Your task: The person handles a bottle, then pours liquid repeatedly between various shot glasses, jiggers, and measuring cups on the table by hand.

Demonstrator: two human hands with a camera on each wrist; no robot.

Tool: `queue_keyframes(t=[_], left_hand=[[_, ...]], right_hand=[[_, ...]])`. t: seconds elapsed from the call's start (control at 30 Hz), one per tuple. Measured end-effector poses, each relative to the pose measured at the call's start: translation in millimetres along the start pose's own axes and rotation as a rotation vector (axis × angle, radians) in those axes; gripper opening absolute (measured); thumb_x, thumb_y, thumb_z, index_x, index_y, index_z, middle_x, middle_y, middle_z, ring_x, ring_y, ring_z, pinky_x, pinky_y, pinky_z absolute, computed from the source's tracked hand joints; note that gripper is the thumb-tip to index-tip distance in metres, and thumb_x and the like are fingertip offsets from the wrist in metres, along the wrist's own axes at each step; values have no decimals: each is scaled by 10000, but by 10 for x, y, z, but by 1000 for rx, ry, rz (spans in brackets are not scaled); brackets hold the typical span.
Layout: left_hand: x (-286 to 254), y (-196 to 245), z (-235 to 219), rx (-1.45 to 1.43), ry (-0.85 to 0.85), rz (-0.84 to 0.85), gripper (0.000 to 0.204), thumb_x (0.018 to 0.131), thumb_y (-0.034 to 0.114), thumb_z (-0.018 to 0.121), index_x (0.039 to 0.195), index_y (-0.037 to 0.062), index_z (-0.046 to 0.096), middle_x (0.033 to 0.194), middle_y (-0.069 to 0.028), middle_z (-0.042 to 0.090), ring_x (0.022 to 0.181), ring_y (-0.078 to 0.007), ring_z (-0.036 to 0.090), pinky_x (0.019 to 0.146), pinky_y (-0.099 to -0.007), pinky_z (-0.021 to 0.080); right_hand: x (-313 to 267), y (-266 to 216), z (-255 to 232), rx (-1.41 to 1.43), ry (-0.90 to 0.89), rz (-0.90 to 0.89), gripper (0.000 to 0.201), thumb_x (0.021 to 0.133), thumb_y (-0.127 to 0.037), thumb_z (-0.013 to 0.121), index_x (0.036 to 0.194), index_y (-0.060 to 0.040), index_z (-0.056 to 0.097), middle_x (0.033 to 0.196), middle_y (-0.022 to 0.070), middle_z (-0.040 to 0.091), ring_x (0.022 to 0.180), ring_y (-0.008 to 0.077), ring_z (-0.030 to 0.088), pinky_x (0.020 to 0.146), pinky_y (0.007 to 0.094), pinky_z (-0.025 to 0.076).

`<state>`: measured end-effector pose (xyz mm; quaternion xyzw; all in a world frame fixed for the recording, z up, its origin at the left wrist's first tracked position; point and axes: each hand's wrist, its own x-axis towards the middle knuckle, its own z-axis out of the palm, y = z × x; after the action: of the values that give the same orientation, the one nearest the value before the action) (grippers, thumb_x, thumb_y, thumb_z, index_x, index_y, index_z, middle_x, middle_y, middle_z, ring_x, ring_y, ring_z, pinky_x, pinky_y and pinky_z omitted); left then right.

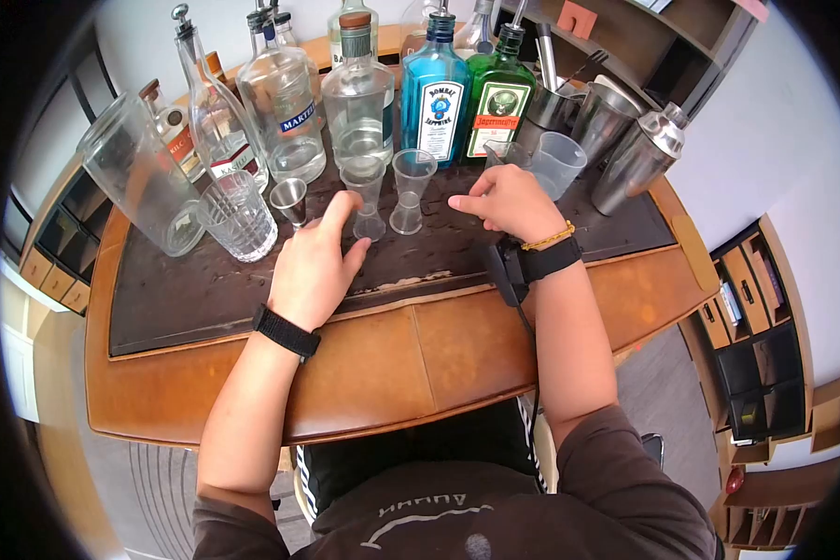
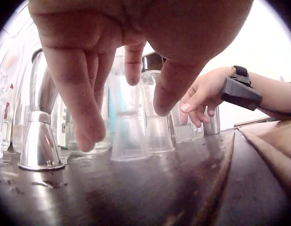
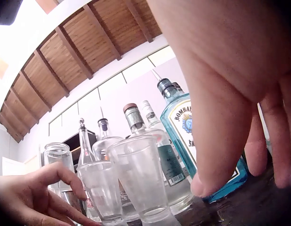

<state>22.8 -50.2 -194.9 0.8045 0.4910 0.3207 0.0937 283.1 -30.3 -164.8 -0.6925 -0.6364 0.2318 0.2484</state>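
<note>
Two clear hourglass-shaped jiggers stand side by side on the dark bar top: the left jigger (image 1: pixel 369 224) and the right jigger (image 1: pixel 408 191). My left hand (image 1: pixel 315 266) reaches toward the left jigger, thumb and index fingertip right at its near side, the fingers spread around it in the left wrist view. Left of that hand is a steel jigger (image 2: pixel 41 127), standing upright. My right hand (image 1: pixel 513 205) hovers in front of a small clear glass (image 1: pixel 506 152) and a clear plastic cup (image 1: pixel 559 163), its fingers loosely bent with nothing between them.
Bottles line the back, among them a blue gin bottle (image 1: pixel 434 103) and a green bottle (image 1: pixel 497 98). At left are a cut-glass tumbler (image 1: pixel 238 219) and a tall mixing glass (image 1: pixel 145 177). A steel shaker (image 1: pixel 639 159) stands at right. Tan leather edging (image 1: pixel 373 364) borders the front.
</note>
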Motion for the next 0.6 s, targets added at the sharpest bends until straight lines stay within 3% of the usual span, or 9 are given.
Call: queue_keyframes(t=[0.03,0.13,0.2,0.23,0.3,0.37,0.43,0.6], left_hand=[[3,1,-5,21,-30,1,398,832,115,721,1144,106,474,891,-187,690,798,-378,684,666,-416,541],[-1,-9,4,16,-44,28,345,823,137,726,1101,110,523,945,-184,686,865,-402,655,737,-430,530],[-1,-4,-8,-24,-99,72,344,830,153,721,1135,123,567,1144,-209,644,1017,-404,627,845,-441,519],[-5,-7,-5,-23,-100,71,344,830,153,721,1135,123,567,1144,-209,644,1017,-404,627,845,-441,519],[-15,-23,10,32,-161,97,430,840,180,716,1248,156,582,1339,-228,537,1168,-414,559,948,-436,494],[-9,-44,14,45,-213,100,486,843,192,715,1303,178,558,1382,-231,498,1204,-422,534,980,-435,478],[0,-66,11,58,-265,102,543,846,205,715,1358,199,535,1425,-235,460,1239,-429,509,1011,-433,463],[13,-125,25,4,-278,121,598,845,210,717,1402,187,499,1450,-243,426,1275,-420,481,1046,-428,432]], right_hand=[[10,27,16,2,13,-20,434,742,-383,807,765,37,701,622,125,663,559,215,670,623,339,534],[-1,30,-27,2,-39,-3,436,745,-385,803,742,37,693,614,123,662,579,216,680,620,342,532],[8,67,-70,-9,-42,7,443,748,-391,799,732,38,689,611,128,661,579,219,681,619,344,532],[15,92,-98,-22,-45,18,450,751,-397,795,722,38,686,608,133,661,579,222,681,618,345,532],[48,193,-131,-30,-42,35,471,749,-413,792,722,45,686,606,142,661,593,242,686,633,360,536],[78,279,-190,-38,-39,52,492,747,-428,789,721,52,685,604,151,661,607,263,690,649,374,541],[89,303,-238,-150,-18,117,566,720,-485,794,777,68,691,688,193,686,707,319,706,712,412,548],[103,291,-210,-231,129,202,663,693,-552,793,870,78,689,818,242,699,855,367,701,786,440,543]])
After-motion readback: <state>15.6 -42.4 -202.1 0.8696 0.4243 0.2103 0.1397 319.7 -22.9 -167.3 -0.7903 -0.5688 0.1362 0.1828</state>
